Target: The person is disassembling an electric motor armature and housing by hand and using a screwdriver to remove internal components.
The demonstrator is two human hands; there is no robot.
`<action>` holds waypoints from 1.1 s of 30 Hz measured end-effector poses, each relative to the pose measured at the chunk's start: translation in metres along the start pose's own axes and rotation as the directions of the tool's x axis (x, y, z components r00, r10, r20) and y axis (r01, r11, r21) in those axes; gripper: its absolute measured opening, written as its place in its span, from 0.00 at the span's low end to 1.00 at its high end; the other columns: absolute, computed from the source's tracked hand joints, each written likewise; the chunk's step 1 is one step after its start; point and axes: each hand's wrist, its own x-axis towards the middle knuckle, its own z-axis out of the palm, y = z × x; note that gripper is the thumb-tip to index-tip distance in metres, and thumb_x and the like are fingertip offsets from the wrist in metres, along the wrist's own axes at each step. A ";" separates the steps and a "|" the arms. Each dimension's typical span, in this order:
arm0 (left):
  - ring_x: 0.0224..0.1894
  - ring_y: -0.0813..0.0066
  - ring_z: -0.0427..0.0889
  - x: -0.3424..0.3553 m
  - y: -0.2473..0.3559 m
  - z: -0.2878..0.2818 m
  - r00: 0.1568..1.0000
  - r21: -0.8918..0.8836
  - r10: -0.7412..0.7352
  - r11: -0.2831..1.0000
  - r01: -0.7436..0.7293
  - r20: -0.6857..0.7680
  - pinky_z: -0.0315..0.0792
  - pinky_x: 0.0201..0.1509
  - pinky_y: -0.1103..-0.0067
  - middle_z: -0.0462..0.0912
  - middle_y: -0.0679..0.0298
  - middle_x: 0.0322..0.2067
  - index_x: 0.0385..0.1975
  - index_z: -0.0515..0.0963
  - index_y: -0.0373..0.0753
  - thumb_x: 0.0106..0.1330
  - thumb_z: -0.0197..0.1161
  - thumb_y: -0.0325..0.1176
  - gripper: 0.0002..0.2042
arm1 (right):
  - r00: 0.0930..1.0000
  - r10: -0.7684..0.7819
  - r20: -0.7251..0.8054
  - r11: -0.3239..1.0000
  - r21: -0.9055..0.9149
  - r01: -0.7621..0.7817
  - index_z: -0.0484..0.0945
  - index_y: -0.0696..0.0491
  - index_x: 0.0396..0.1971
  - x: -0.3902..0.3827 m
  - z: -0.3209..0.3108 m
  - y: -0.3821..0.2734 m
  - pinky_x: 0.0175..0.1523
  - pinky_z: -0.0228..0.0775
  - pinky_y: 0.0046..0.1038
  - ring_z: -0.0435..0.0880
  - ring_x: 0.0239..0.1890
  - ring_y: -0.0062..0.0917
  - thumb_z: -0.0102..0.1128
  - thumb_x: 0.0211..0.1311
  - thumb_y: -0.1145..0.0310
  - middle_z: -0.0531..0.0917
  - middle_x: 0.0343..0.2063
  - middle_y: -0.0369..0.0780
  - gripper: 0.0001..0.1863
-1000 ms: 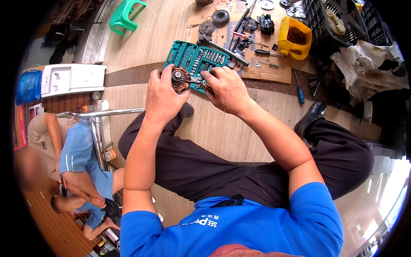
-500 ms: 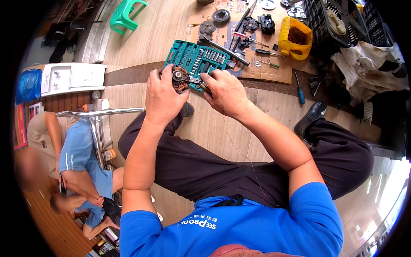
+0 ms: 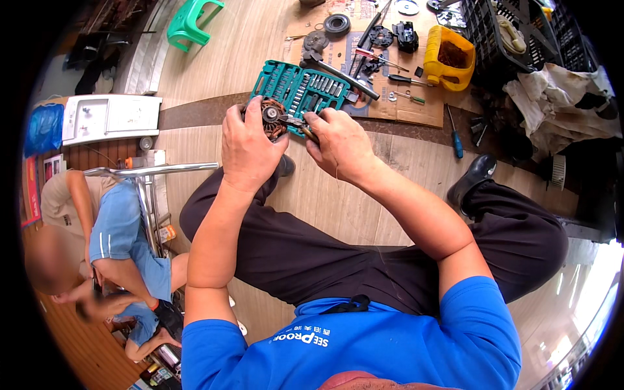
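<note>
My left hand (image 3: pixel 250 146) is wrapped round a motor stator (image 3: pixel 273 117), a round part with copper windings and a metal hub at its middle. My right hand (image 3: pixel 341 143) is closed on pliers (image 3: pixel 296 121), whose metal jaws touch the right side of the windings. The tips of the jaws are too small to make out. A thin wire hangs from near my right hand over the wrist toward my lap. Just beyond both hands lies an open green socket set (image 3: pixel 305 88), partly covered by the stator and my fingers.
Cardboard (image 3: pixel 416 114) ahead carries screwdrivers, a metal bar and dark machine parts. A yellow cut-open jug (image 3: pixel 448 58) and black crates (image 3: pixel 507 39) stand at the right. A blue screwdriver (image 3: pixel 457 140) lies on the floor. A green stool (image 3: pixel 194 25) is far left; another person (image 3: pixel 117 221) sits left.
The stator has turned slightly in my left hand, and the pliers have shifted a little. The loose wire has swung against my right wrist. The person at left has moved an arm.
</note>
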 end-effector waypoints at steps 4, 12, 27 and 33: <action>0.47 0.47 0.75 0.000 0.000 0.000 1.000 0.004 -0.011 1.000 0.011 -0.001 0.72 0.51 0.61 0.70 0.48 0.45 0.57 0.68 0.37 0.44 0.76 0.35 0.37 | 1.000 0.000 -0.020 0.998 -0.065 -0.001 0.76 0.55 0.48 -0.001 0.001 -0.003 0.40 0.72 0.35 0.77 0.36 0.37 0.65 0.50 0.67 0.74 0.31 0.43 0.23; 0.47 0.46 0.75 -0.001 -0.002 0.007 0.998 -0.023 -0.027 0.999 0.029 0.057 0.72 0.52 0.62 0.70 0.47 0.46 0.57 0.68 0.36 0.44 0.76 0.36 0.37 | 0.991 -0.075 -0.114 0.985 -0.163 0.056 0.78 0.53 0.38 -0.003 0.014 0.007 0.31 0.76 0.34 0.80 0.29 0.33 0.60 0.52 0.66 0.75 0.26 0.40 0.13; 0.50 0.49 0.74 0.003 -0.014 0.031 0.999 -0.283 0.023 0.958 -0.036 -0.048 0.71 0.55 0.64 0.70 0.47 0.48 0.57 0.67 0.35 0.43 0.77 0.34 0.38 | 0.954 0.051 -0.295 0.998 -0.017 -0.058 0.77 0.51 0.41 -0.001 0.036 0.079 0.43 0.74 0.37 0.79 0.39 0.38 0.66 0.50 0.64 0.78 0.34 0.44 0.17; 0.55 0.48 0.73 0.005 -0.012 0.037 0.983 -0.328 0.115 0.932 -0.155 -0.140 0.69 0.59 0.64 0.70 0.46 0.53 0.59 0.64 0.31 0.44 0.76 0.32 0.39 | 0.698 0.713 0.061 0.665 -0.376 -0.646 0.78 0.52 0.42 -0.070 0.066 0.197 0.50 0.74 0.42 0.79 0.48 0.41 0.65 0.53 0.59 0.79 0.43 0.46 0.18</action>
